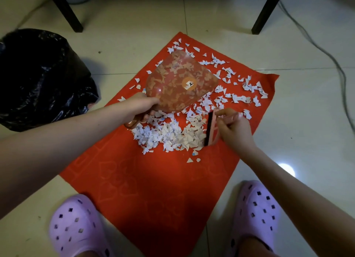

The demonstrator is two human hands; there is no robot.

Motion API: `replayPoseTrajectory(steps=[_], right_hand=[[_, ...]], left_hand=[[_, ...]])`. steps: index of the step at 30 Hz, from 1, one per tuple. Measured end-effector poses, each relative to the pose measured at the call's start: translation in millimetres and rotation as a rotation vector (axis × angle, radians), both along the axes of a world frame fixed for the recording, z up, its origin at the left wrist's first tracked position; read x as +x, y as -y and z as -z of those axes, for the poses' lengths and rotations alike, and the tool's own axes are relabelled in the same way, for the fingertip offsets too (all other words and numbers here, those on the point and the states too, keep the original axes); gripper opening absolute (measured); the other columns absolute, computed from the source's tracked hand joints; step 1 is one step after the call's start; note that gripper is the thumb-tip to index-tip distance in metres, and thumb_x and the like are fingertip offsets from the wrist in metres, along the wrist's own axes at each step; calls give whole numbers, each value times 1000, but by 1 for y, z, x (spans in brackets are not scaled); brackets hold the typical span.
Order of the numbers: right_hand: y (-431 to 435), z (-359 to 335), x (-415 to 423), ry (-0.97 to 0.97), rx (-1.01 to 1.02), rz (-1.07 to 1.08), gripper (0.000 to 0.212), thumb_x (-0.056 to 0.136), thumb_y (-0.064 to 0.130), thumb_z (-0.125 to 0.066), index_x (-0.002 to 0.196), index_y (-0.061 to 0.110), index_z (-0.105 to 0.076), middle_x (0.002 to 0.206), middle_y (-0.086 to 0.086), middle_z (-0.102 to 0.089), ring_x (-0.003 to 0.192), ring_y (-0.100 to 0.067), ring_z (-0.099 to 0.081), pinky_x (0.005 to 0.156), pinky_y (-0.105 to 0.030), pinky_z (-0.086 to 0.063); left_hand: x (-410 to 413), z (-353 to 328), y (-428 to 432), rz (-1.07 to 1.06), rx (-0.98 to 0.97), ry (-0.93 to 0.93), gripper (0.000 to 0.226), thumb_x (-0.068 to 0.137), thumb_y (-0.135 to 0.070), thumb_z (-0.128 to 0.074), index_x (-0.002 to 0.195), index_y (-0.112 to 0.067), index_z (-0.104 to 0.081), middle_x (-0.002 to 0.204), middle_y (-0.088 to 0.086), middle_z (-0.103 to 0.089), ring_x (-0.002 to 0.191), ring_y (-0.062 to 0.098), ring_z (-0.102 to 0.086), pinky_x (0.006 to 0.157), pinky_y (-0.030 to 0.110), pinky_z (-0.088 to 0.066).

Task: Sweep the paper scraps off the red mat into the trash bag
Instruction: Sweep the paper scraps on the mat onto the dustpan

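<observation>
A glossy, pale tiled floor [288, 45] carries everything. On it lies the red mat [153, 189], a thin rectangle set askew, its surface faintly embossed with heart and border patterns. Left of the mat, on the tiles, sits the black trash bag [38, 80], crinkled shiny plastic bulging into a rounded heap. Two lilac perforated foam clogs [76, 226] flank the mat's near edge. Two dark square furniture legs [69, 12] stand beyond the mat's far corner, and a grey cable [326, 53] snakes along the tiles on the mat's right.

Above the mat's middle, the left hand [142, 107] is wrapped tight around the handle of a translucent, shovel-shaped dustpan [180, 82], tilted and bearing a round orange sticker. Paper scraps [169, 133], small, jagged and white, heap densely at the mat's centre and scatter thinly toward its far right. The right hand [232, 130] pinches a pink brush [210, 130] with dark bristles, touching the heap's right side.
</observation>
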State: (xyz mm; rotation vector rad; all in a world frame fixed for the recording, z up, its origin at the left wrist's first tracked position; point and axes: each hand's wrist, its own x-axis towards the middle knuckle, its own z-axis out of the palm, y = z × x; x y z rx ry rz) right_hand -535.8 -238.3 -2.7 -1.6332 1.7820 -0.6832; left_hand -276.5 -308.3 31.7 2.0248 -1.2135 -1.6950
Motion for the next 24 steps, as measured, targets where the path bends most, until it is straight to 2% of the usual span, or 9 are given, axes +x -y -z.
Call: replayPoseTrajectory(steps=[3,6,8,10,12,15,17,20,24], right_hand=[[7,-9,-4,65,-114,100,20,95,14,-47,108,16,-62,83,2,-64,56,-3,-53,49,-17,-37],[9,-11,-17,-123,-104,152,21,97,20,-44,114,16,-55,68,2,-59,57,-13,-59,52,-25,-46],[8,-7,-23,-214,4,117,25,97,27,-44,115,13,-53,73,-1,-61,65,-19,-63,59,-33,-54],[5,-5,-23,-59,92,103,26,97,26,-47,116,11,-57,78,-7,-66,67,-23,-66,58,-36,-56],[4,-7,-19,100,46,140,27,97,21,-46,121,11,-56,76,-11,-66,68,-27,-68,59,-41,-58],[4,-10,-15,62,6,138,33,97,20,-46,128,11,-52,72,2,-62,66,-20,-68,58,-36,-58],[6,-11,-18,44,-15,166,34,97,18,-47,129,11,-53,72,0,-63,63,-22,-67,55,-33,-55],[12,-14,-25,27,-52,237,34,96,15,-47,129,7,-55,92,-13,-70,67,-20,-65,60,-30,-53],[17,-15,-34,8,-73,253,29,95,16,-49,112,-2,-64,120,-16,-65,84,-27,-68,73,-39,-56]], left_hand=[[-2,-1,3,13,-4,-8,19,94,-20,-51,80,-7,-54,55,4,-45,34,11,-35,35,16,-31],[-2,-2,5,14,-3,-15,16,93,-20,-51,86,-6,-54,54,4,-45,35,12,-35,35,16,-31],[-3,-4,6,12,-1,-12,17,93,-20,-51,85,-7,-54,55,3,-45,35,12,-35,35,16,-31],[-6,-6,5,11,-3,-5,19,93,-20,-51,80,-8,-54,54,3,-45,35,11,-35,36,15,-30],[-8,-7,5,13,-11,-6,22,93,-20,-51,75,-9,-55,54,3,-44,35,11,-35,36,15,-30],[-11,-8,2,14,-15,-10,22,93,-21,-52,75,-9,-54,55,4,-44,38,12,-34,35,15,-30],[-13,-6,2,18,-10,-8,21,92,-20,-53,76,-8,-54,56,4,-44,38,12,-33,35,14,-30],[-16,-2,4,19,-6,-11,18,92,-21,-53,81,-8,-54,56,4,-45,37,13,-34,36,15,-31],[-27,5,8,16,5,-35,17,92,-22,-53,93,-5,-56,54,3,-47,37,13,-35,37,17,-32]])
